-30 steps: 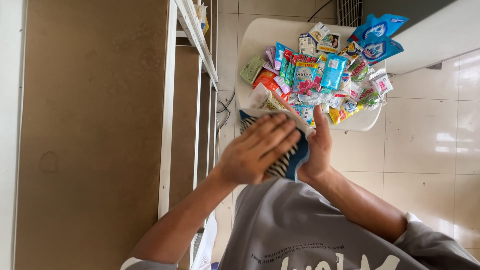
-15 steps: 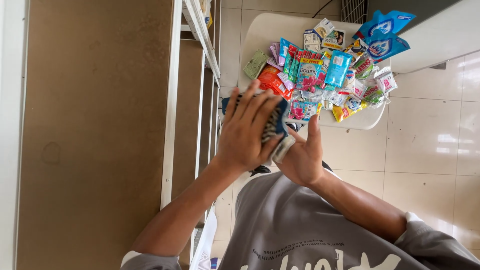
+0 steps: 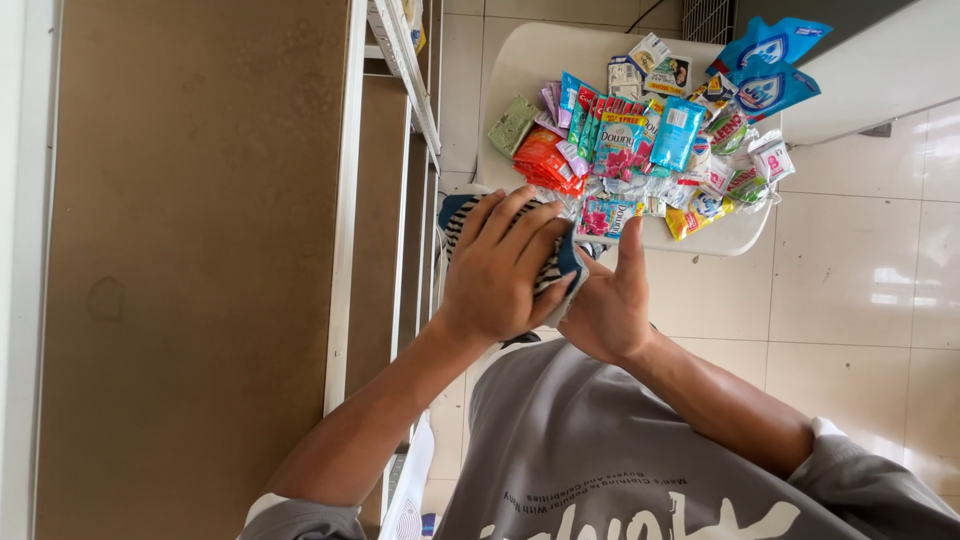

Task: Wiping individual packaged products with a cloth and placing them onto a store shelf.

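Observation:
My left hand (image 3: pixel 495 265) lies flat, fingers spread, on top of a black-and-white striped cloth item with a blue edge (image 3: pixel 560 272). My right hand (image 3: pixel 610 305) holds that item from below and the side, thumb pointing up towards the table. Both hands are just in front of a white round-cornered table (image 3: pixel 520 70). A heap of several colourful sachets (image 3: pixel 630 140) covers the table. Most of the striped item is hidden under my left hand.
Two larger blue packets (image 3: pixel 770 70) lie at the table's far right. A brown board and white metal shelf frame (image 3: pixel 395 150) stand to the left. The floor (image 3: pixel 860 270) is pale tile. My grey printed shirt (image 3: pixel 610 460) fills the bottom.
My left hand has slid up and left over the striped item, now covering more of it. My right hand has shifted under it, thumb still raised.

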